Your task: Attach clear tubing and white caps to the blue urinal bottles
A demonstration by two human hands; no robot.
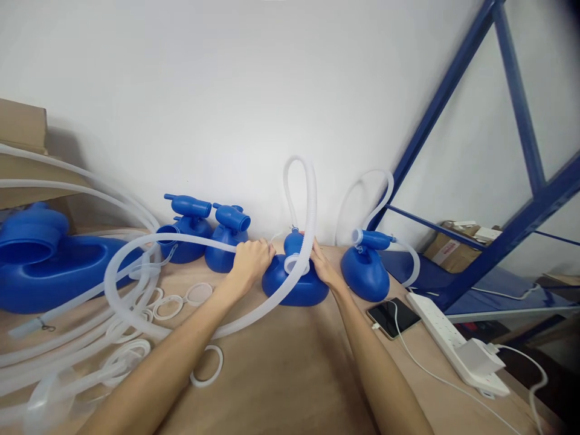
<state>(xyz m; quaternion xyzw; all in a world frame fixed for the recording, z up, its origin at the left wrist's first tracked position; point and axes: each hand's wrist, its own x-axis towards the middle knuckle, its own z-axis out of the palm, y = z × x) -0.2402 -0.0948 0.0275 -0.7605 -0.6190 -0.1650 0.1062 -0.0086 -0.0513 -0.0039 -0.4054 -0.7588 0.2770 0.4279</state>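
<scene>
My left hand (254, 261) is closed around one end of a long white corrugated hose (267, 309). The hose loops to the left, crosses in front of the blue plastic bottle (281, 291) and arches up behind it to its spout. My right hand (322, 264) rests on the right side of that bottle, its fingers wrapped behind the upper part. A pale ring-shaped cap (296, 264) sits at the bottle's mouth, partly covered by the hose. What the left fingertips pinch beyond the hose is hard to make out.
Two blue bottles (226, 249) stand left of my hands; another with a hose fitted (365, 275) stands right. White rings (207, 366), coiled hoses (58, 350) and a large blue bottle (67, 275) lie left. A phone (393, 318) and power strip (453, 344) are at the right edge.
</scene>
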